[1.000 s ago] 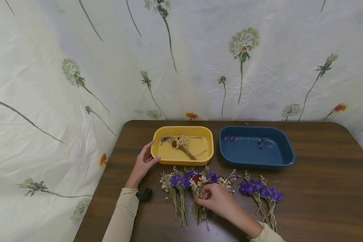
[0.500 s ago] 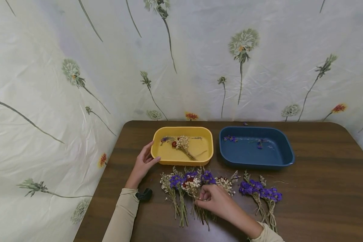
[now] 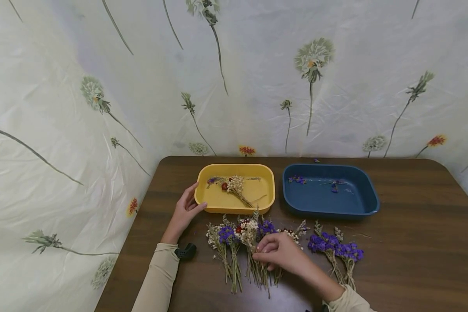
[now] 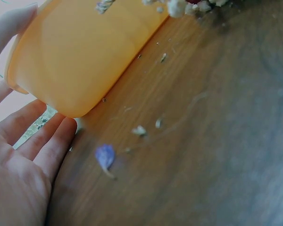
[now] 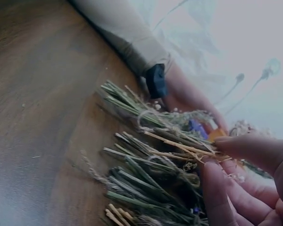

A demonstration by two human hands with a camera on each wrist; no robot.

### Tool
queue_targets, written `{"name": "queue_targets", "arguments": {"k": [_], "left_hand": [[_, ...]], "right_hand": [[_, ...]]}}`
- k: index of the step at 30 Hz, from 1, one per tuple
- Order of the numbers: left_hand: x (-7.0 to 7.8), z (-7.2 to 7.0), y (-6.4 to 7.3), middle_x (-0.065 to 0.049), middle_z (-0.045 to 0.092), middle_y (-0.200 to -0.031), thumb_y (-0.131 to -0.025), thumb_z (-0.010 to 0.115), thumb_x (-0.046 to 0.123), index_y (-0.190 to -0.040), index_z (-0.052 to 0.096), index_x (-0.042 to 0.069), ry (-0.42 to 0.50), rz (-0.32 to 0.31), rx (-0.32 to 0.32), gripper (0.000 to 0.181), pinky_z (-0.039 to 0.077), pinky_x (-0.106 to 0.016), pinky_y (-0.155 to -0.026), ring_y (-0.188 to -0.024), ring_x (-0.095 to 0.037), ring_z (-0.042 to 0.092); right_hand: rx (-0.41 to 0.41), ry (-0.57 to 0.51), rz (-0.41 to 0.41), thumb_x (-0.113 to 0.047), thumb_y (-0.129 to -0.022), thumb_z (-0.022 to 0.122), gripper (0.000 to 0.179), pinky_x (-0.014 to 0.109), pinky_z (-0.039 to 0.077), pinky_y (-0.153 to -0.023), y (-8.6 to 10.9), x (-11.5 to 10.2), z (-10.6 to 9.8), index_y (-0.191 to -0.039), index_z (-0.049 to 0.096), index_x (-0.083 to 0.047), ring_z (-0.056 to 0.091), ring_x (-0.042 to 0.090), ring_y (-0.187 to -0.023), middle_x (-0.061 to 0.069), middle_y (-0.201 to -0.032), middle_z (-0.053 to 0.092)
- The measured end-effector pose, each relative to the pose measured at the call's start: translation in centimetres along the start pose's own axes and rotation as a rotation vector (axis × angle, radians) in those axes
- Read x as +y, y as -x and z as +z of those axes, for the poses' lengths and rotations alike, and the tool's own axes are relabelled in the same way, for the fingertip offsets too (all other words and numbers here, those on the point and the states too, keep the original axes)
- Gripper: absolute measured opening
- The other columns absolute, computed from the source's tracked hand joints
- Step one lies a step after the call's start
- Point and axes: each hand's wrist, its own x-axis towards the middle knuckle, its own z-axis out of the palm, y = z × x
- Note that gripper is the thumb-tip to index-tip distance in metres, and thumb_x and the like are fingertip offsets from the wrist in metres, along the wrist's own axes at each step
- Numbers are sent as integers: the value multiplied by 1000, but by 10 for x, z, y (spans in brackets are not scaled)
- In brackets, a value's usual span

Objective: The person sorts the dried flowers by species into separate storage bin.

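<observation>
Right hand pinching a cream-flowered bunch, left hand on the yellow tray!
Here's the bunch, stems between right thumb and fingers, blossoms just beyond the fingertips; left thumb and fingers grip the tray's corner, tray to that hand's right. A light stem pinch seems wise, since dried heads probably shed; any lift best gentle, clear of the purple bunch between the hands.
</observation>
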Motion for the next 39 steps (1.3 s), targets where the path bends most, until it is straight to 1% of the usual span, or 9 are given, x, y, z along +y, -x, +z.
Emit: {"name": "queue_targets", "arguments": {"k": [6,9,13,16,19,25,32,36,39], "left_hand": [[0,0,0,-18,33,-167,-99,71,15,-163,32,12,3,2,2,75,38,-54,-120,-150,-38,41],[-1,0,0,-19,34,-167,-98,72,15,-162,32,13,5,5,2,75,38,-55,-120,-150,-39,41],[-15,-2,-6,-17,33,-167,-98,72,15,-163,32,16,2,-3,7,76,38,-54,-120,-151,-37,41],[-27,-4,-11,-15,32,-168,-99,71,15,-164,31,18,0,-1,13,76,37,-53,-121,-151,-36,40],[-32,-4,-11,-13,33,-168,-99,71,15,-163,32,21,-3,17,19,75,38,-53,-120,-151,-35,41],[-32,-4,-10,-12,37,-166,-99,71,20,-162,34,23,-8,49,24,73,43,-49,-117,-148,-34,46],[-30,-2,-11,-12,39,-165,-98,73,20,-161,35,23,-13,50,29,73,45,-48,-115,-146,-34,48],[-31,-2,-11,-11,40,-165,-98,73,20,-161,36,24,-12,43,29,73,45,-48,-115,-146,-34,48],[-31,-2,-11,-10,39,-165,-98,73,21,-161,36,25,-9,39,26,73,46,-47,-115,-147,-33,47]], "right_hand": [[-24,-5,0,-19,-88,82,25,38,62,-59,-1,-6,-9,-98,72,3,68,15,-60,12,-83,78],[-24,-7,-8,-19,-89,81,26,41,62,-60,-2,-12,-14,-100,73,3,68,17,-62,13,-85,78],[-21,12,-29,-19,-91,80,26,48,62,-62,-4,-19,-23,-102,74,4,71,20,-66,17,-90,79],[-10,32,-43,-18,-91,79,26,49,62,-62,-7,-24,-30,-104,74,4,73,19,-72,18,-94,79],[9,60,-51,-20,-92,78,27,48,62,-63,-12,-28,-37,-105,74,3,72,17,-73,17,-95,80],[41,90,-29,-24,-92,79,28,45,62,-65,-21,-35,-51,-106,76,0,69,20,-65,12,-95,80],[63,95,13,-28,-92,80,32,42,61,-65,-34,-43,-65,-109,76,-2,68,21,-65,8,-93,80],[65,133,-6,-28,-93,78,30,47,62,-67,-45,-45,-73,-109,77,-2,72,23,-72,10,-97,81],[59,163,-27,-26,-93,77,28,51,62,-71,-53,-47,-76,-108,78,-2,73,22,-81,12,-104,80]]}}
